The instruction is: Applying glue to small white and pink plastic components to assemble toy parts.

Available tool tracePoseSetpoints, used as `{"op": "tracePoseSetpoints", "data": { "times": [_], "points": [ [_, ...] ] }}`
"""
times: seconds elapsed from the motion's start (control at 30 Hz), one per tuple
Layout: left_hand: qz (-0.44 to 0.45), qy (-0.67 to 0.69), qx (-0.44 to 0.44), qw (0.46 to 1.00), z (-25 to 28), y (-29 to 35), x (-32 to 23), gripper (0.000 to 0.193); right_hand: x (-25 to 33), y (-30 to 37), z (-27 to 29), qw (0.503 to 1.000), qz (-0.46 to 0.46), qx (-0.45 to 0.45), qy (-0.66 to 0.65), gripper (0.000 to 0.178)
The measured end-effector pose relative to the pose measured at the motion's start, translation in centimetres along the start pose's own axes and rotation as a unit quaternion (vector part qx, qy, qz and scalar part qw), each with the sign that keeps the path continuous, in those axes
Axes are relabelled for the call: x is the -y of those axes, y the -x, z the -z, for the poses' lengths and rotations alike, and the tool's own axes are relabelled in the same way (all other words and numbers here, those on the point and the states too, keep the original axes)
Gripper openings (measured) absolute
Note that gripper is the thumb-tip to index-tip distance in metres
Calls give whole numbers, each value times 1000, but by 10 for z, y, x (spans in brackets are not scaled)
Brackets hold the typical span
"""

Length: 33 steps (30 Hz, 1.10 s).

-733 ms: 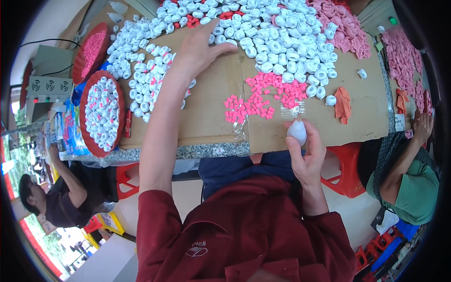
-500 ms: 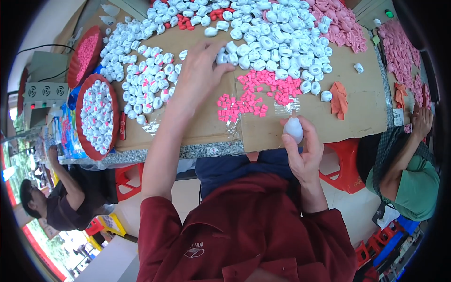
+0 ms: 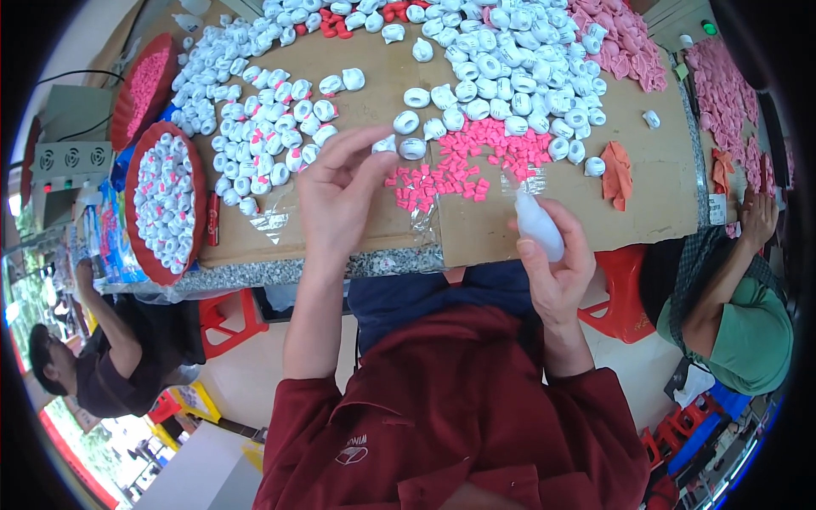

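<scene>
My left hand (image 3: 336,191) pinches a small white ring-shaped piece (image 3: 385,145) between thumb and fingertips, just above the cardboard. Two or three similar pieces lie right beside those fingertips. In my right hand (image 3: 557,263) is a white squeeze bottle (image 3: 539,223), tilted with its narrow nozzle upward and to the left. Small bright pink pieces (image 3: 442,180) lie loose between my hands. Beyond them spreads a big heap of white ring-shaped pieces (image 3: 501,72). To the left sits a group of white pieces (image 3: 263,140), several with pink bits on them.
A red bowl (image 3: 202,212) of white-and-pink pieces stands at left; another red bowl (image 3: 119,127) holds pink bits. A red marker-like tube (image 3: 213,219) and an orange glove-like piece (image 3: 616,176) lie on the cardboard (image 3: 654,200). People work at both sides. Pink pieces (image 3: 616,47) fill the far right.
My left hand has drawn back from the white heap toward me, with a white piece in its fingers. The bottle in my right hand has tipped, its nozzle now leaning left.
</scene>
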<state>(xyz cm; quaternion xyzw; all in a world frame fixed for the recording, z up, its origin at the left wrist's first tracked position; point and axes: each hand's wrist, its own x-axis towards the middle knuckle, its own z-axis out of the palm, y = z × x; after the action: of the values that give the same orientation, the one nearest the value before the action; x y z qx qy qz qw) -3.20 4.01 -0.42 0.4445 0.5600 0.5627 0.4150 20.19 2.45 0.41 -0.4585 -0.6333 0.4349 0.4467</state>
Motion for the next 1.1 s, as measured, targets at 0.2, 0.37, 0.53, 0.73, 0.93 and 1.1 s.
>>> {"op": "tracePoseSetpoints", "data": {
  "times": [0.2, 0.37, 0.53, 0.73, 0.93, 1.1],
  "points": [
    [172, 407, 62, 895, -16, 37, -10, 36, 5, -1, 10, 997, 35, 14, -71, 35],
    [173, 403, 62, 897, -27, 57, -6, 31, 12, 3, 14, 998, 39, 14, -49, 35],
    [182, 374, 55, 908, -33, 62, -4, 31, 14, 4, 10, 998, 34, 6, -44, 32],
    [181, 367, 55, 911, -35, 62, -4, 30, 15, 5, 9, 999, -1, 28, -23, 36],
    [180, 369, 45, 911, -33, 61, -4, 30, 15, 5, 10, 999, 5, 38, -17, 35],
    [176, 378, 44, 908, -32, 61, -5, 30, 15, 5, 10, 999, -4, 26, -26, 35]
  ]
}}
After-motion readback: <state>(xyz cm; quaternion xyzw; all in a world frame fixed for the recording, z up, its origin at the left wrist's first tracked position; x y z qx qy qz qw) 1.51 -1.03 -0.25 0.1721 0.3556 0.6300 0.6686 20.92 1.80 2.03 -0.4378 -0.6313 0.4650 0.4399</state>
